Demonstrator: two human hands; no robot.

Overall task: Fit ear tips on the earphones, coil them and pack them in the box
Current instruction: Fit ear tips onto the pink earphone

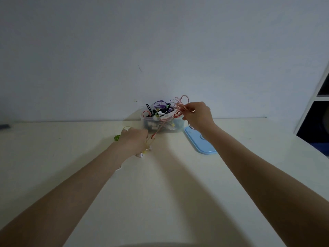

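Note:
A clear plastic box [179, 124] stands at the table's far edge by the wall, heaped with tangled earphones in purple, black, white and red. My right hand [197, 114] is raised beside the box's right end and grips a bunch of pink earphone cable [180, 104] in loops. One pink strand [158, 131] runs down and left to my left hand [134, 139], which pinches its end low over the table in front of the box. Under my left hand lie a white earbud [141, 155] and a green-yellow earphone [117, 137].
The box's light blue lid [200, 142] lies flat on the cream table [160, 193], right of the box and under my right wrist. A white shelf unit [318, 104] with dark openings stands at the right edge. A dark object [4, 126] sits at the far left.

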